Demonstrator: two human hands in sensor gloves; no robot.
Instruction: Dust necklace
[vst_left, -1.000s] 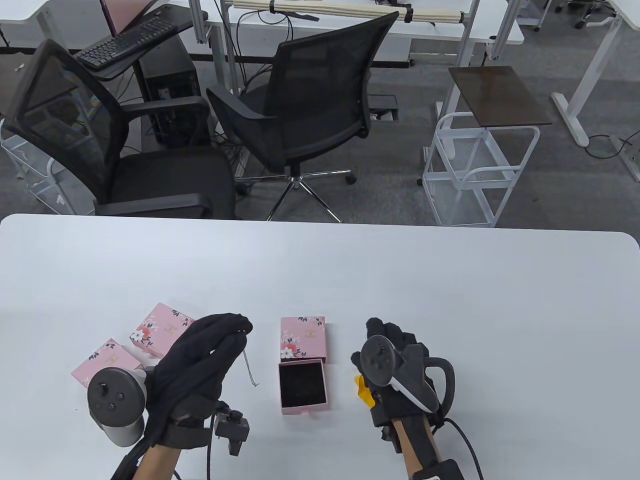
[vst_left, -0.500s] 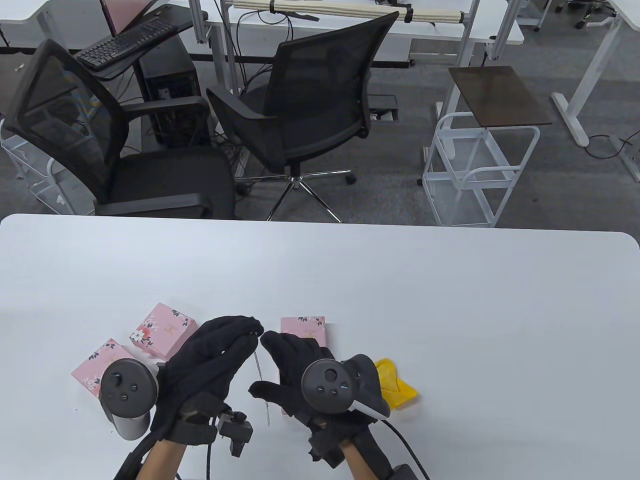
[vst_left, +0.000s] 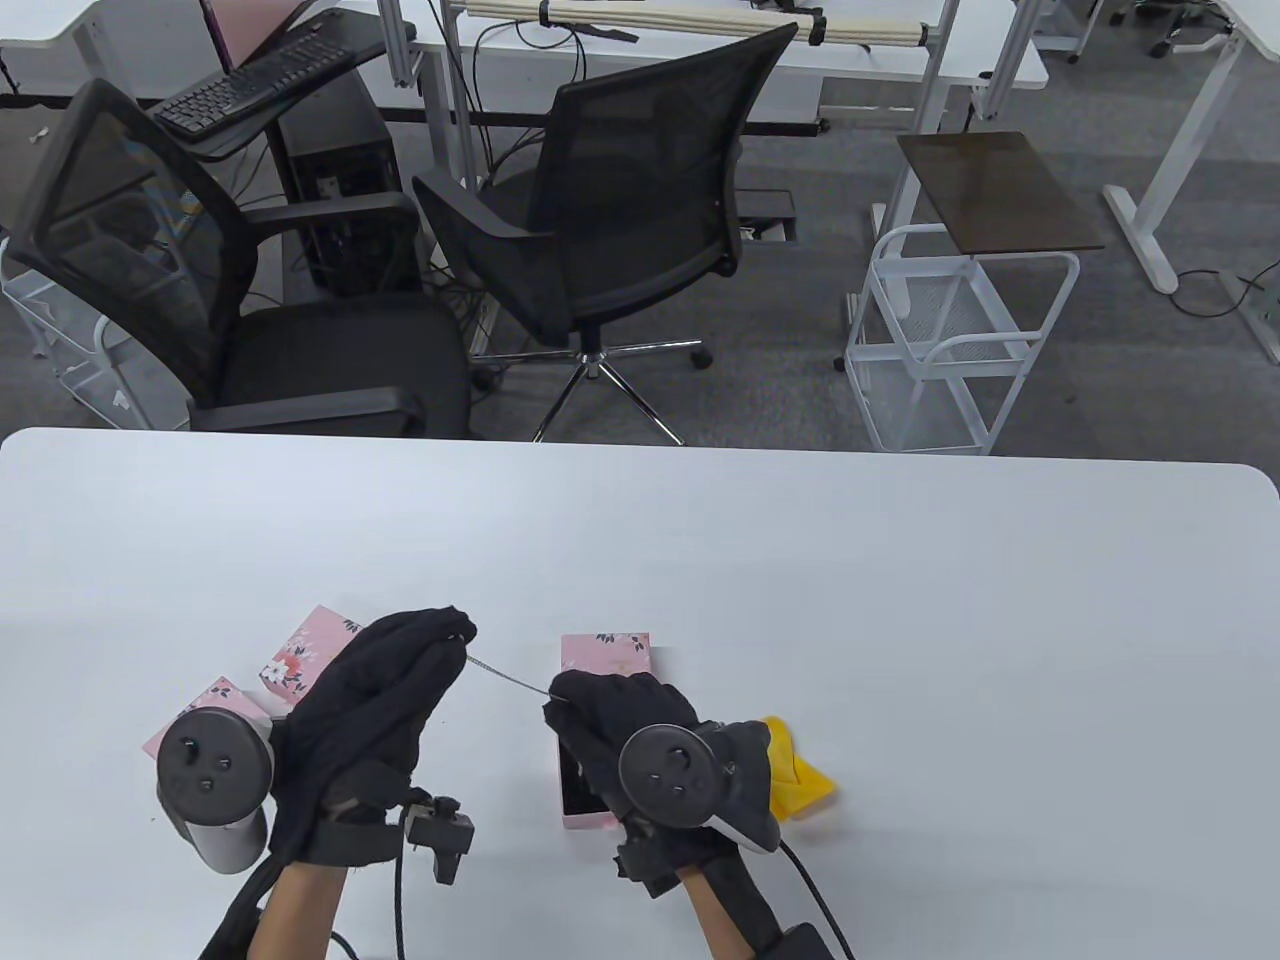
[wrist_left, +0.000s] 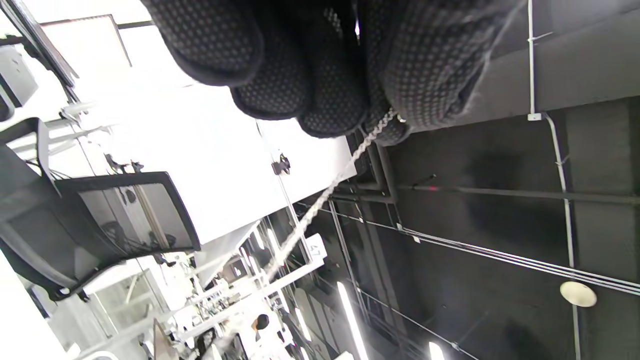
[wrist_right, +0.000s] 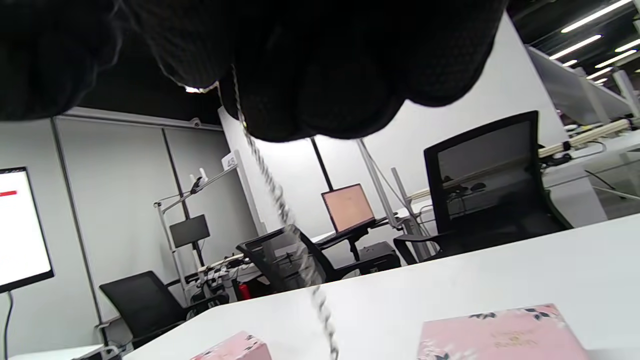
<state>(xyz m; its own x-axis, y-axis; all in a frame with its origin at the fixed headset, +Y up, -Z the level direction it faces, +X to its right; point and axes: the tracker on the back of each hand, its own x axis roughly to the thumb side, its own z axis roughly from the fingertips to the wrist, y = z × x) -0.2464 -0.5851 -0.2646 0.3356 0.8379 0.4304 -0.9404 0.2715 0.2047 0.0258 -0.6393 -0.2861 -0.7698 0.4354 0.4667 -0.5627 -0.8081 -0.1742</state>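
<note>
Silver necklace (vst_left: 510, 678) taut between left hand (vst_left: 375, 715) and right hand (vst_left: 620, 735) (each grip pinching one end).

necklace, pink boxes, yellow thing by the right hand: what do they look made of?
Necklace: likely silvery metal, a fine twisted chain that glints, pulled straight between left hand and right hand.
Pink boxes: probably matte card with a printed flower pattern; crisp edges, no gloss.
Yellow thing: looks like a soft folded cloth, but it is partly hidden, so not certain.
</note>
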